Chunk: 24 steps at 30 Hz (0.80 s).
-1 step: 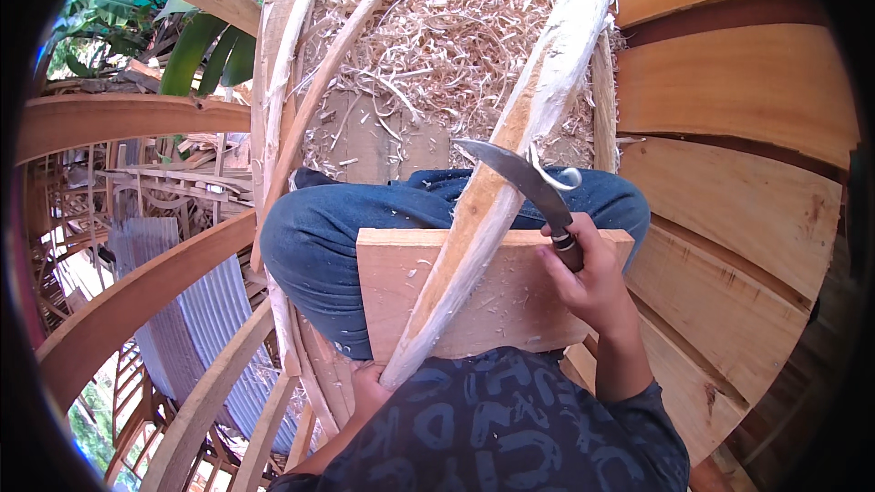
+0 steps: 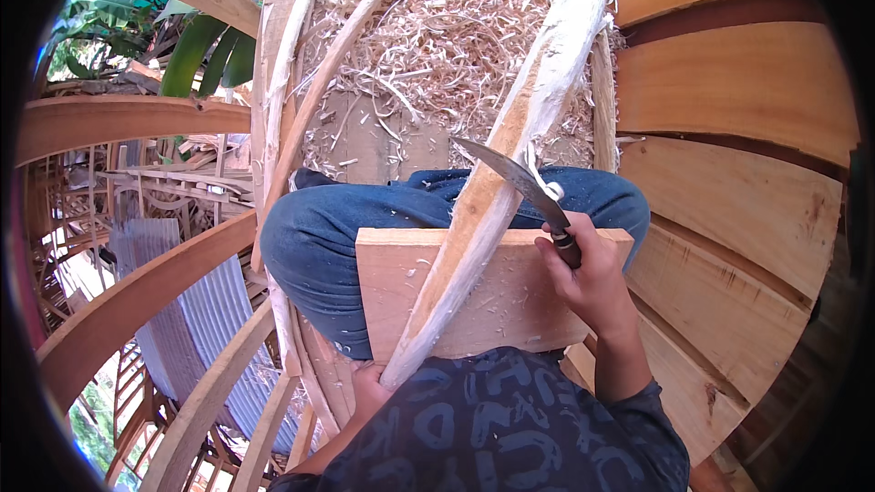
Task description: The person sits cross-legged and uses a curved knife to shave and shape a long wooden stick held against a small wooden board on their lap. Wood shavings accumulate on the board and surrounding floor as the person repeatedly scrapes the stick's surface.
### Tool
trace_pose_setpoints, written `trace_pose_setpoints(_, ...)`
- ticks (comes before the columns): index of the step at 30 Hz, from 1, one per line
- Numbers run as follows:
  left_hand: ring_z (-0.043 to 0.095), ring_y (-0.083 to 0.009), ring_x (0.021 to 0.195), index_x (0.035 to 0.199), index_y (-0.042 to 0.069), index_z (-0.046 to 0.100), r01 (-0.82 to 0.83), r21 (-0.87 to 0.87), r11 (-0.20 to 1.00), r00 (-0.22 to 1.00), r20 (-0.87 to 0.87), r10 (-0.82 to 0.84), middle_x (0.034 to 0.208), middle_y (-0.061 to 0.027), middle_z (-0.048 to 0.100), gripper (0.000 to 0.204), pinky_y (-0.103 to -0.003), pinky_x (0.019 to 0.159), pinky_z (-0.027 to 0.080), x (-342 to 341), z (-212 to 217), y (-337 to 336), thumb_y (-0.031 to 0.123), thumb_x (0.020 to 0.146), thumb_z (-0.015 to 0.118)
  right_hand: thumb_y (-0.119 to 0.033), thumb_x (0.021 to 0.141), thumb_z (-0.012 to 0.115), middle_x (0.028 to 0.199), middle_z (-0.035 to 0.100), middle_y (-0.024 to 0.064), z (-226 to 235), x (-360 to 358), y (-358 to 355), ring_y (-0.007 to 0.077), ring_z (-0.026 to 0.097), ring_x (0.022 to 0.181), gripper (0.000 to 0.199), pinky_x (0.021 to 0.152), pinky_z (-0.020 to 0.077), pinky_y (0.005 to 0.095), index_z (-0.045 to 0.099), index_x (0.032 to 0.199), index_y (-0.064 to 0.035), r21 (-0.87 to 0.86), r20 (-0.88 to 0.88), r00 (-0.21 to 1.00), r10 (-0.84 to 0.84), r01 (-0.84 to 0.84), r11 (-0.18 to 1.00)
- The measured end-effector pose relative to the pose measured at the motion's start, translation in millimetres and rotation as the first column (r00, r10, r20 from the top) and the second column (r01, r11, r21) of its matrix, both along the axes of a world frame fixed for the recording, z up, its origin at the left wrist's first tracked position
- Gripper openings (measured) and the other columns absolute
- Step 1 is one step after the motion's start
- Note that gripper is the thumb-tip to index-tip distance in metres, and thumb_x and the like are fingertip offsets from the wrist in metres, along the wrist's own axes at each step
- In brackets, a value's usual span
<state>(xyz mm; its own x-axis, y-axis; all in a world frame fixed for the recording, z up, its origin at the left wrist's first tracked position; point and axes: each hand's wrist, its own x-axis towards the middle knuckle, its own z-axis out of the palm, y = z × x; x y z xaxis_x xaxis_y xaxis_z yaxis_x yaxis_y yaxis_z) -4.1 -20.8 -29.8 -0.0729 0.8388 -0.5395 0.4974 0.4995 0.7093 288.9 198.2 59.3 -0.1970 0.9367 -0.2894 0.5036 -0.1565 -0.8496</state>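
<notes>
A long peeled wooden pole (image 2: 467, 235) slants from my belly up to the far right, with a tan shaved strip along its face. My left hand (image 2: 369, 389) is closed round the pole's near end, its fingers partly hidden by the pole and my shirt. In my right hand (image 2: 594, 275) is the dark handle of a curved knife (image 2: 512, 173). The blade lies across the pole above my knees, and a pale curled shaving (image 2: 552, 189) stands at its edge. Under the pole, a flat wooden board (image 2: 510, 305) rests on my lap.
Wood shavings (image 2: 437, 46) cover the planks beyond my legs. Two thin peeled sticks (image 2: 314, 118) lean along the left side. Curved wooden ribs (image 2: 137, 287) stand at the left, with corrugated sheets (image 2: 214, 328) below. Wide planks (image 2: 729, 210) form a wall at the right.
The knife has shifted slightly toward me and to the left along the pole. The shaving at its edge now looks more tightly curled. My left hand keeps its place.
</notes>
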Motion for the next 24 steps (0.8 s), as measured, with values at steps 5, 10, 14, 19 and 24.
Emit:
trace_pose_setpoints(5, 0.053, -0.0276, 0.065, 0.063, 0.003, 0.065, 0.013, -0.043, 0.999, 0.998, -0.059, -0.016, 0.062, -0.0117, 0.061, 0.035, -0.036, 0.071, 0.032, 0, 3, 2, 0.035, 0.057, 0.077, -0.013, 0.088, 0.058, 0.077, 0.055, 0.0036, -2, -6, -6, 0.0110, 0.054, 0.064, 0.019, 0.060, 0.0434, 0.0260, 0.052, 0.103, -0.0032, -0.172, -0.340, 0.905, 0.255, -0.327, 0.929)
trace_pose_setpoints(10, 0.053, -0.0280, 0.065, 0.065, 0.002, 0.065, 0.005, -0.003, 1.000, 0.998, -0.065, -0.005, 0.063, -0.0123, 0.062, 0.036, -0.036, 0.072, 0.033, 6, 12, 13, 0.036, 0.057, 0.077, -0.015, 0.094, 0.046, 0.057, 0.046, 0.0018, 2, 10, 13, 0.0065, 0.038, 0.033, 0.012, 0.031, 0.0322, 0.0210, 0.044, 0.101, -0.0061, -0.385, -0.560, 0.632, -0.535, 0.373, 0.844)
trace_pose_setpoints(14, 0.054, -0.0282, 0.065, 0.066, 0.002, 0.067, 0.013, -0.024, 1.000, 0.999, -0.048, -0.014, 0.064, -0.0122, 0.062, 0.036, -0.036, 0.072, 0.033, 2, 7, 14, 0.035, 0.056, 0.077, -0.014, 0.092, 0.050, 0.059, 0.047, 0.0026, 8, 12, -1, 0.0064, 0.041, 0.036, 0.015, 0.035, 0.0359, 0.0201, 0.046, 0.104, -0.0048, -0.423, -0.576, 0.722, -0.383, 0.137, 0.896)
trace_pose_setpoints(19, 0.053, -0.0287, 0.067, 0.066, 0.003, 0.067, 0.006, -0.003, 1.000, 0.995, -0.103, -0.007, 0.064, -0.0121, 0.063, 0.035, -0.037, 0.072, 0.034, 4, 10, 11, 0.034, 0.056, 0.077, -0.015, 0.091, 0.052, 0.063, 0.048, 0.0018, 2, 5, -5, 0.0056, 0.041, 0.039, 0.014, 0.036, 0.0356, 0.0209, 0.049, 0.102, -0.0058, -0.450, -0.543, 0.788, -0.288, 0.016, 0.893)
trace_pose_setpoints(24, 0.052, -0.0284, 0.067, 0.067, 0.003, 0.068, 0.045, 0.001, 0.999, 0.991, -0.129, -0.044, 0.064, -0.0127, 0.063, 0.035, -0.037, 0.072, 0.034, 4, 10, 18, 0.035, 0.056, 0.077, -0.025, 0.096, 0.045, 0.055, 0.038, 0.0000, -1, 31, 18, 0.0068, 0.038, 0.036, 0.020, 0.029, 0.0371, 0.0227, 0.042, 0.104, -0.0073, -0.366, -0.733, 0.255, -0.631, 0.633, 0.682)
